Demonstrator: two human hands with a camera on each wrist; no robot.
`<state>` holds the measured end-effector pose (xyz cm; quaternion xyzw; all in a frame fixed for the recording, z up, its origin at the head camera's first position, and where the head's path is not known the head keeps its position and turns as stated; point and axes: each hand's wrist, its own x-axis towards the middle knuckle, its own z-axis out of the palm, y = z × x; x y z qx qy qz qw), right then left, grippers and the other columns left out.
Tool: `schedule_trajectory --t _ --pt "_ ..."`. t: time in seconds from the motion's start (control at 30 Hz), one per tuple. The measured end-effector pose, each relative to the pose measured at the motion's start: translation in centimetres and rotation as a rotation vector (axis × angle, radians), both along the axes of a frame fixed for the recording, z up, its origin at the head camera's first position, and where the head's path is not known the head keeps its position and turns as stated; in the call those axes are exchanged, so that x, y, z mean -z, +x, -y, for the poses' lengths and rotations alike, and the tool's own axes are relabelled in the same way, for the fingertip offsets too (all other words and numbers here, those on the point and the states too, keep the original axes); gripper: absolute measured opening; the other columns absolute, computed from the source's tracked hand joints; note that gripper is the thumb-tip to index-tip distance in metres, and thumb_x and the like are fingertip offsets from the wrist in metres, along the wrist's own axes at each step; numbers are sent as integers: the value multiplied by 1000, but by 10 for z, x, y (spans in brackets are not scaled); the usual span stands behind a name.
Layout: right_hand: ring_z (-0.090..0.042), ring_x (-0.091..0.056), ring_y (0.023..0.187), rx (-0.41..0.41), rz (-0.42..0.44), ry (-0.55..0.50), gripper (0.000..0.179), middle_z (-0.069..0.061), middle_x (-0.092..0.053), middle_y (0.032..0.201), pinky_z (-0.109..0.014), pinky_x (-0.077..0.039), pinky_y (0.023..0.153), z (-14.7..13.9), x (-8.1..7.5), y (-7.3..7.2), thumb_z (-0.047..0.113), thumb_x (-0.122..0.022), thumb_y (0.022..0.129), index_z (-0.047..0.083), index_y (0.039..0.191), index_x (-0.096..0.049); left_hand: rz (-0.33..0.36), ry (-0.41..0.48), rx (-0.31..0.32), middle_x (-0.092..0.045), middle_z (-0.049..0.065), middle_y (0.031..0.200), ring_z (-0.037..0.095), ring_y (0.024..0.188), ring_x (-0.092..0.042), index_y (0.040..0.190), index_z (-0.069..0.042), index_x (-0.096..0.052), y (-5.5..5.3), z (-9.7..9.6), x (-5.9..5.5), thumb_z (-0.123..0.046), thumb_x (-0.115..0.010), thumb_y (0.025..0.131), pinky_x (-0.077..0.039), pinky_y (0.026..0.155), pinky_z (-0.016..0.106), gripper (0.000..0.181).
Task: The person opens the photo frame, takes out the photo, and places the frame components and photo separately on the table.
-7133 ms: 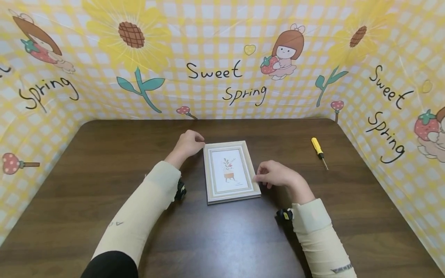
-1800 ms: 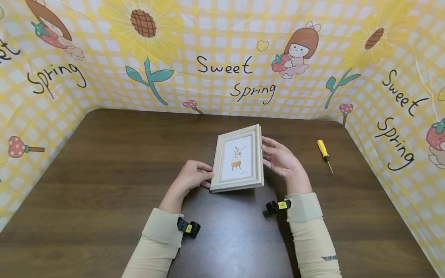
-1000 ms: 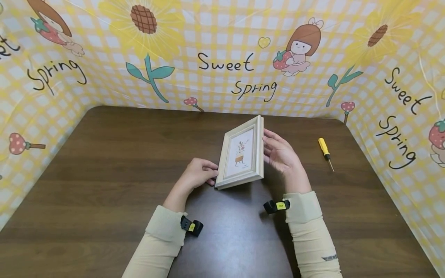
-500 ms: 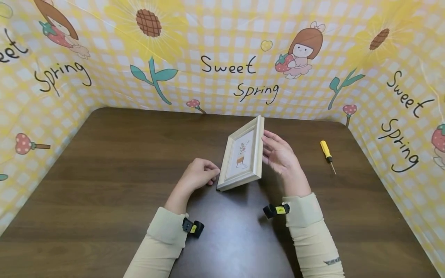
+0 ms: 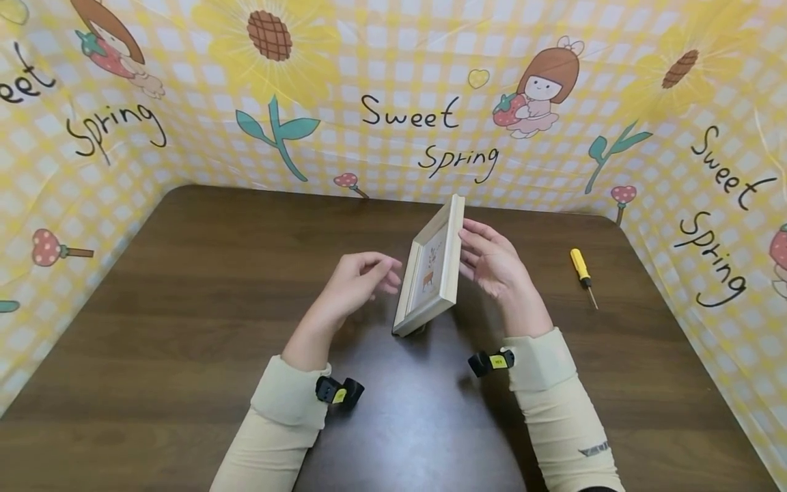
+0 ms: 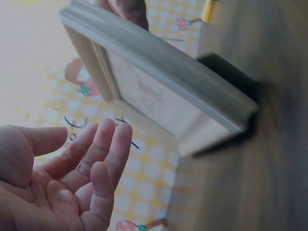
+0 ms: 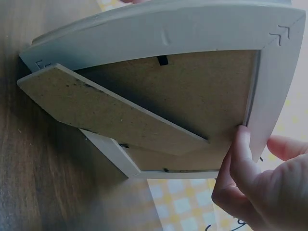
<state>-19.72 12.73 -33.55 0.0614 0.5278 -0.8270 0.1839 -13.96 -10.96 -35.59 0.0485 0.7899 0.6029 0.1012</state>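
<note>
On the dark wooden table (image 5: 184, 328), enclosed by a yellow checked backdrop (image 5: 393, 68), the picture frame (image 5: 438, 263) stands tilted near the centre, one lower corner resting on the tabletop and its long axis running away from the person. Its printed face is turned toward the left hand (image 5: 356, 283); its cardboard back, with the easel stand (image 7: 110, 115) swung out, faces the right hand (image 5: 492, 263). The right hand is the nearer: it holds the frame at its rear edge, fingers (image 7: 238, 159) bearing on the backing. The left hand is spread and relaxed, just beside the frame's face and apart from it. A yellow screwdriver (image 5: 581, 272) lies well apart on the right.
</note>
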Motion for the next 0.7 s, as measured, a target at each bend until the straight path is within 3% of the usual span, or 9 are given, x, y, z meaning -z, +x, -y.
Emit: schedule_trajectory --t 0.13,0.37,0.53,0.7 --pt "-11 -67 82 2 -9 -10 17 2 -67 90 -26 -55 73 2 -2 -1 6 -53 101 17 114 -54 -3 37 12 -72 18 110 24 96 -73 125 -6 -65 1 -7 -11 -30 -54 103 -48 75 33 34" --pt "-12 -65 86 -1 -16 53 19 2 -63 97 -26 -54 76 6 -3 -3 8 -55 101 19 116 -53 50 89 83 -69 13 123 20 101 -72 135 -9 -58 0 -21 -23 -30 -56 102 -50 87 47 39" --pt "-12 -64 88 -9 -7 73 21 0 -60 103 -26 -52 79 10 -4 -4 10 -55 101 20 119 -51 86 111 71 -67 10 121 19 101 -72 136 -10 -56 -2 -26 -27 -34 -52 103 -47 79 35 41" --pt "-12 -64 85 -19 -11 70 21 1 -62 100 -25 -53 78 15 -6 -5 10 -56 101 19 119 -51 99 125 57 -66 10 119 18 98 -72 135 -9 -56 -2 -27 -30 -34 -51 104 -46 77 32 40"
